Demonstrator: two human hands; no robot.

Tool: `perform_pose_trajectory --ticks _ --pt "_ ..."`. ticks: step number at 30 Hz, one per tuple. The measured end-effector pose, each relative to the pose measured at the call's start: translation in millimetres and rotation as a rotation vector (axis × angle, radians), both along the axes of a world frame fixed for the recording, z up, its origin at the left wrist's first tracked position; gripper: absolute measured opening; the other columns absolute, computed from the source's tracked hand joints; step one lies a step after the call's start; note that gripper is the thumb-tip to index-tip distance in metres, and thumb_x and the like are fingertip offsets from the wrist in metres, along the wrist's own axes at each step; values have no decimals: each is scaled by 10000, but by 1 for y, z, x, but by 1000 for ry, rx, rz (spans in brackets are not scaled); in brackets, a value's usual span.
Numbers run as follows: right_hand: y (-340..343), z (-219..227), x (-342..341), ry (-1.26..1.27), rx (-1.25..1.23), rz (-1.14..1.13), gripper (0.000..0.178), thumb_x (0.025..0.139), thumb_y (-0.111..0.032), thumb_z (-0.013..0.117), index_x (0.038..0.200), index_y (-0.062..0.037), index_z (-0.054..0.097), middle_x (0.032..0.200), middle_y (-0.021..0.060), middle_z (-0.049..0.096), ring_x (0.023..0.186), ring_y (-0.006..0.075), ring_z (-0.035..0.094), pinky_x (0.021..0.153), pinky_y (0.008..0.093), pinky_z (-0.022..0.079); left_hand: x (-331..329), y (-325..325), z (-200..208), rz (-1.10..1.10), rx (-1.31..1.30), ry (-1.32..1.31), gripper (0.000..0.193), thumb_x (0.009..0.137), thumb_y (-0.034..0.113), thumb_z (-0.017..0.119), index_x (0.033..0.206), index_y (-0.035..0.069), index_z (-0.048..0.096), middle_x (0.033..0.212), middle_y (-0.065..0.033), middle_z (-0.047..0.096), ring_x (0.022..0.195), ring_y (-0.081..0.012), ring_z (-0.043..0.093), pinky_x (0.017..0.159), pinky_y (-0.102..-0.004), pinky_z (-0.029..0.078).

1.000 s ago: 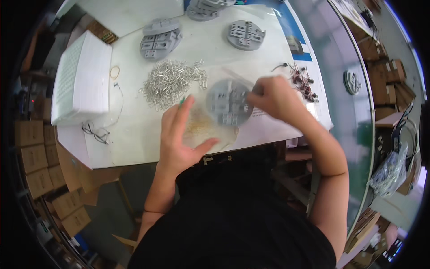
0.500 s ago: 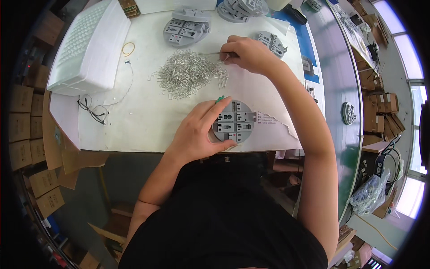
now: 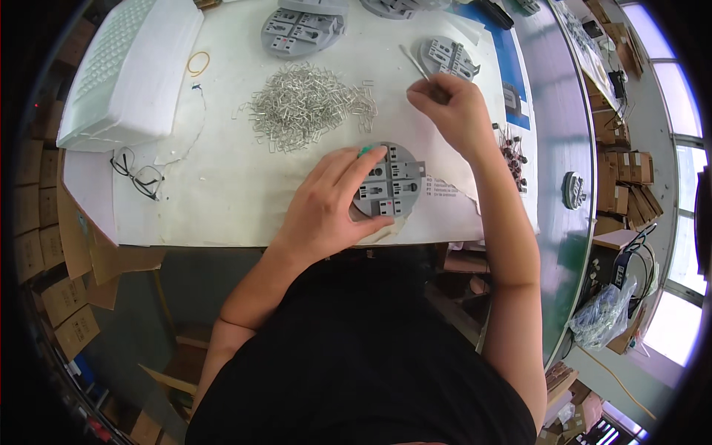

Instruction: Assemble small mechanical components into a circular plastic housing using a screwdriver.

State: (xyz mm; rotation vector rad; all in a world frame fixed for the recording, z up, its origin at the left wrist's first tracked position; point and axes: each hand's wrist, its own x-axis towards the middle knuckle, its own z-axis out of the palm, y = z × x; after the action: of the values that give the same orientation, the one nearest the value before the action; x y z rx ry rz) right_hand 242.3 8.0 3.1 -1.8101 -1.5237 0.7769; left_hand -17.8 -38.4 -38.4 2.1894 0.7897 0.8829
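A round grey plastic base (image 3: 404,189) with slots and raised ribs lies near the front edge of the table. My left hand (image 3: 326,196) holds it from the left side, thumb below and fingers above, covering part of its rim. A bit of green (image 3: 363,151) shows by my fingertips. My right hand (image 3: 449,104) is raised over the right side, pinching a slim metal tool (image 3: 412,61) that looks like tweezers; its lower end is hidden by my fingers. A heap of small bent metal clips (image 3: 300,107) lies left of it.
Another round base (image 3: 449,58) lies beyond my right hand, with more stacked bases (image 3: 300,33) at the back. White foam trays (image 3: 130,74), a yellow ring (image 3: 198,64) and eyeglasses (image 3: 137,174) are at left. Small dark-headed parts (image 3: 513,159) lie by the right edge.
My right hand has moved away from the clip heap, to the right, with the slim tool now pointing up and left. My left hand keeps its hold on the base. The whole view has shifted slightly.
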Motion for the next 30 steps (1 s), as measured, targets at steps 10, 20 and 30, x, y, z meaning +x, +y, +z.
perform_pose_trajectory --ticks 10,20,30 --pt "-52 2 -32 270 -303 -61 271 938 -163 772 1013 94 726 897 85 759 743 118 648 712 298 540 -2 1 -2 11 -86 -27 914 691 223 986 1491 87 567 1403 -173 623 1299 -379 612 1083 -471 529" --pt "-63 -14 -42 -55 7 39 242 909 -147 813 1013 57 733 1160 138 676 840 217 705 754 338 574 -3 0 -2 3 -102 -16 911 707 208 973 1502 94 543 1415 -185 606 1307 -390 600 1094 -476 520" --pt "-80 -19 -14 -412 279 418 272 804 -53 840 1069 -60 780 1114 67 681 680 197 694 601 323 558 -7 5 -2 -35 -195 -23 949 692 220 983 1522 114 536 1430 -178 608 1309 -385 600 1092 -470 518"
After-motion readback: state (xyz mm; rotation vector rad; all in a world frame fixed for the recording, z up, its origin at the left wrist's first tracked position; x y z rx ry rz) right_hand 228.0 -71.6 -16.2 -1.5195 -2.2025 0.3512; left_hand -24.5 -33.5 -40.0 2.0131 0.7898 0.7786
